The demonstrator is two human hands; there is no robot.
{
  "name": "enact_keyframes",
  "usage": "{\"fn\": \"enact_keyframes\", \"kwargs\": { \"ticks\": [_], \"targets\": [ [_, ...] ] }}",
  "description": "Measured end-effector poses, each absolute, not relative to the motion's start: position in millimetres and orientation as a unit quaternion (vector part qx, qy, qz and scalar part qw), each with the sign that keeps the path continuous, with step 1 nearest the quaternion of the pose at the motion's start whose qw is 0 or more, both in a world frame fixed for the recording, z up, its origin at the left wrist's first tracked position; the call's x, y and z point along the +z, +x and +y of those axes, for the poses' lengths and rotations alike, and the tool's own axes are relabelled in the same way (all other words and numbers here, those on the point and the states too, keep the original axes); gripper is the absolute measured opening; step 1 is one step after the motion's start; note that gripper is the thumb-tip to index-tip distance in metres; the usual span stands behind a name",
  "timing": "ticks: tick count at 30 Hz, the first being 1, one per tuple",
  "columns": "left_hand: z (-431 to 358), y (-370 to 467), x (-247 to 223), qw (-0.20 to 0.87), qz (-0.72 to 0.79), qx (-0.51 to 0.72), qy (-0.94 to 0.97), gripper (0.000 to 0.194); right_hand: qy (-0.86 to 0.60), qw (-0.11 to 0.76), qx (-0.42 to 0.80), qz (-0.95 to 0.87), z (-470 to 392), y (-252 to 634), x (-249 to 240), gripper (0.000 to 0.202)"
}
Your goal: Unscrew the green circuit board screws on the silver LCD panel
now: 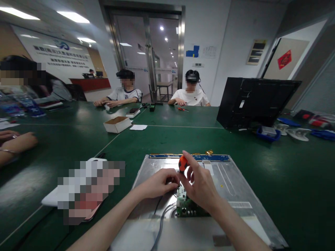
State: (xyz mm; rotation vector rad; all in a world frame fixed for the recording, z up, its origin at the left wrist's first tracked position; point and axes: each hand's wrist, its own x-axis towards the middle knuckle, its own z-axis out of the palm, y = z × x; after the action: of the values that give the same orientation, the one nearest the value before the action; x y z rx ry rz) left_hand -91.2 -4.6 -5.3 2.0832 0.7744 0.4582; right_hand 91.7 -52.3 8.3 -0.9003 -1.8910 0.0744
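My right hand [200, 183] is closed on a screwdriver with an orange and black handle [182, 164], held upright with its shaft pointing down. Beside it, my left hand [163, 182] has its fingers curled and pinched near the screwdriver's lower end; whether they grip the shaft or something small is hidden. Below both hands lies a green circuit board [187, 208] on the back of a silver metal display panel [235, 212]. A blue circuit strip [167, 157] runs along the panel's far edge. Grey cables [161, 225] lead from the board toward me.
Phones [49, 198] lie left of the panel, partly blurred out. Farther off are a small open box [117, 125], white paper [138, 127] and a black monitor [253, 101]. A blue tray [268, 134] sits by the monitor. Several people sit around the green table [167, 139].
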Motion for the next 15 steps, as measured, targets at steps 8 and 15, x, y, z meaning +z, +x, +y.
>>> {"fn": "enact_keyframes", "kwargs": {
  "ticks": [8, 15],
  "targets": [
    [-5.0, -90.6, -2.3, 0.418, 0.309, 0.186, 0.834, 0.007, -0.386, 0.489, 0.049, -0.781, -55.0, 91.5, 12.7, 0.066],
    [-3.9, -91.4, -5.5, 0.416, 0.3, 0.177, 0.84, 0.014, -0.392, 0.49, 0.064, -0.776, -56.2, 91.0, 12.6, 0.069]
  ]
}}
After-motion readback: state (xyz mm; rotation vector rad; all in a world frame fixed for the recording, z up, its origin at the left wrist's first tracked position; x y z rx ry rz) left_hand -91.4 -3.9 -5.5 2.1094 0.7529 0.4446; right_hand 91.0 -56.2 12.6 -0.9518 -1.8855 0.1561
